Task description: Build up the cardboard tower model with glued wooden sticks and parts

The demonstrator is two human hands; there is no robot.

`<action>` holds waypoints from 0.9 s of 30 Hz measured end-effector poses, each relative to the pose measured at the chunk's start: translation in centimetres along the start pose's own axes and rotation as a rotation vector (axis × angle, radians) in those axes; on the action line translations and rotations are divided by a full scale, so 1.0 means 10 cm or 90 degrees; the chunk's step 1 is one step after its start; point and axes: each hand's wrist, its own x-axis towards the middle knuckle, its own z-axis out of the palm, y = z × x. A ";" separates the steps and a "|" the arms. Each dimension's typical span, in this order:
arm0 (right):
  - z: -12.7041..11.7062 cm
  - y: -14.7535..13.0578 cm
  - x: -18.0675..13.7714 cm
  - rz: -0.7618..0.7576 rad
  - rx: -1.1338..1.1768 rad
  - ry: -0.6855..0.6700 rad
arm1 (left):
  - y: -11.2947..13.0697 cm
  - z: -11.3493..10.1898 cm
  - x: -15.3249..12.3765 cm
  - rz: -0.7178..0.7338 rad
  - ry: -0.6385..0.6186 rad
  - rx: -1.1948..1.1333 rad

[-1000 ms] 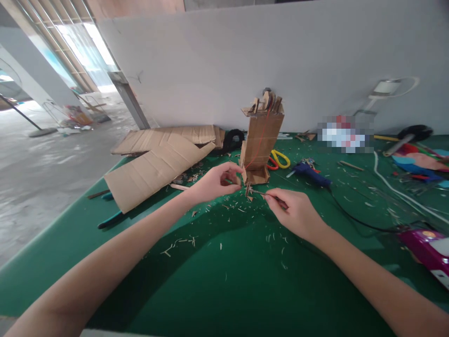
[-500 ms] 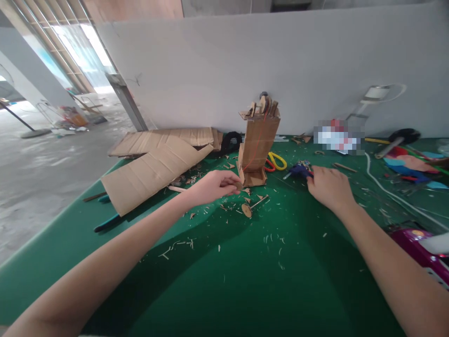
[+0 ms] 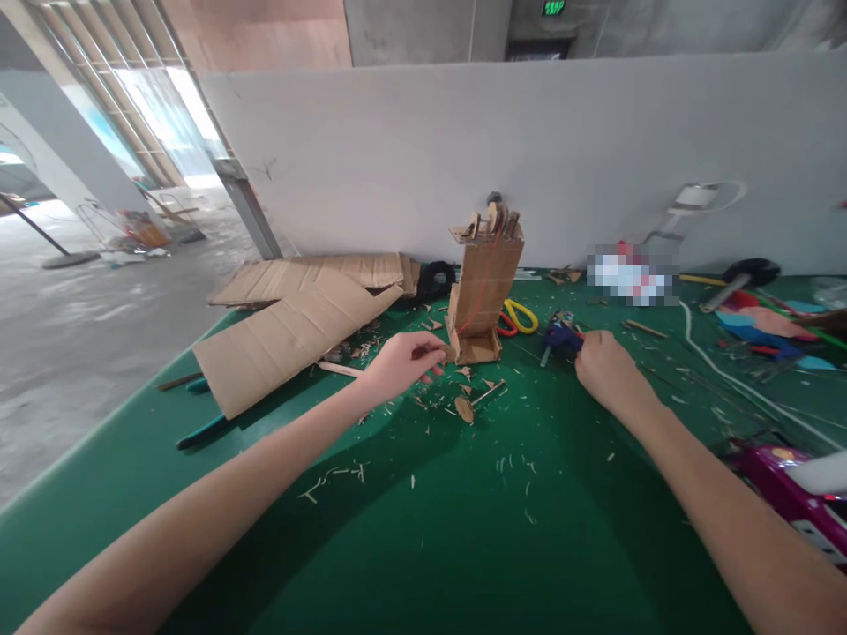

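My left hand (image 3: 407,363) is closed in a pinch on a small piece of cardboard (image 3: 449,354), right by the base of a tall cardboard structure (image 3: 488,282). That structure stands upright, with several cardboard pieces at its top and a red wire down its front. In front of it, a cardboard disc (image 3: 464,408) on a thin stick lies on the table. Off to the right, my right hand (image 3: 609,366) is wrapped round the end of a dark blue hand tool (image 3: 562,336) with metal parts; its exact kind is unclear.
Large cardboard sheets (image 3: 297,344) lie at the left, over a teal-handled tool (image 3: 202,432). Scissors with yellow handles (image 3: 522,317) rest behind the structure. A white cable (image 3: 692,339) and a magenta device (image 3: 781,485) are at the right. Scraps litter the green table (image 3: 423,547).
The view has tilted up slightly. In my right hand the blue tool has turned, its metal tip now pointing more toward me. My left hand still pinches the cardboard piece near the structure.
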 end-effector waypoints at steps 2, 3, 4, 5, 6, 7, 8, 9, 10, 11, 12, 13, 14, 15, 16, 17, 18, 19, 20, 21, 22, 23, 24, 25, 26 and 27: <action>-0.07 -0.05 -0.03 0.010 0.032 0.015 | -0.04 0.01 0.01 -0.019 0.025 -0.044; -0.12 -0.07 -0.05 0.016 0.067 0.009 | -0.05 0.01 0.01 -0.025 0.039 -0.058; -0.18 -0.10 -0.07 0.025 0.113 -0.007 | -0.07 0.00 0.01 -0.026 0.049 -0.062; -0.24 -0.13 -0.09 0.038 0.173 -0.030 | -0.08 -0.01 0.01 -0.020 0.051 -0.052; -0.31 -0.14 -0.11 0.052 0.236 -0.059 | -0.08 -0.02 0.00 -0.007 0.039 -0.026; -0.38 -0.16 -0.12 0.073 0.291 -0.088 | -0.08 -0.03 0.00 0.012 0.008 0.014; -0.45 -0.16 -0.14 0.089 0.338 -0.109 | -0.07 -0.04 -0.01 0.035 -0.034 0.064; -0.52 -0.16 -0.15 0.092 0.381 -0.120 | -0.07 -0.06 -0.02 0.059 -0.077 0.119; -0.58 -0.15 -0.16 0.087 0.414 -0.124 | -0.06 -0.07 -0.03 0.082 -0.115 0.175; -0.65 -0.15 -0.17 0.070 0.445 -0.128 | -0.05 -0.08 -0.04 0.101 -0.146 0.223; -0.71 -0.14 -0.18 0.057 0.479 -0.144 | -0.05 -0.09 -0.05 0.115 -0.170 0.260; -0.77 -0.15 -0.18 0.041 0.513 -0.173 | -0.05 -0.09 -0.06 0.124 -0.188 0.284; -0.83 -0.15 -0.19 0.025 0.536 -0.205 | -0.06 -0.10 -0.06 0.129 -0.202 0.301; -0.88 -0.17 -0.18 0.010 0.544 -0.229 | -0.07 -0.11 -0.07 0.133 -0.215 0.315; -0.93 -0.19 -0.18 -0.006 0.536 -0.242 | -0.07 -0.12 -0.07 0.136 -0.224 0.328; -0.98 -0.22 -0.16 -0.024 0.519 -0.248 | -0.08 -0.13 -0.07 0.136 -0.227 0.343; -1.02 -0.25 -0.14 -0.047 0.503 -0.253 | -0.09 -0.14 -0.07 0.136 -0.226 0.359; -1.07 -0.29 -0.12 -0.076 0.491 -0.260 | -0.09 -0.16 -0.07 0.134 -0.223 0.372; -1.12 -0.34 -0.08 -0.106 0.483 -0.271 | -0.09 -0.18 -0.07 0.130 -0.223 0.381; -1.17 -0.38 -0.05 -0.136 0.476 -0.280 | -0.09 -0.20 -0.07 0.125 -0.226 0.384; -1.21 -0.43 -0.01 -0.165 0.466 -0.283 | -0.09 -0.21 -0.06 0.120 -0.232 0.384; -1.26 -0.48 0.03 -0.193 0.453 -0.283 | -0.09 -0.23 -0.06 0.115 -0.238 0.379; -1.30 -0.54 0.07 -0.218 0.439 -0.280 | -0.08 -0.25 -0.06 0.112 -0.244 0.371; -1.33 -0.59 0.11 -0.238 0.426 -0.280 | -0.08 -0.26 -0.05 0.109 -0.249 0.359; -1.35 -0.64 0.14 -0.257 0.416 -0.276 | -0.08 -0.27 -0.05 0.107 -0.249 0.348; -1.36 -0.69 0.16 -0.274 0.410 -0.271 | -0.08 -0.27 -0.04 0.106 -0.246 0.338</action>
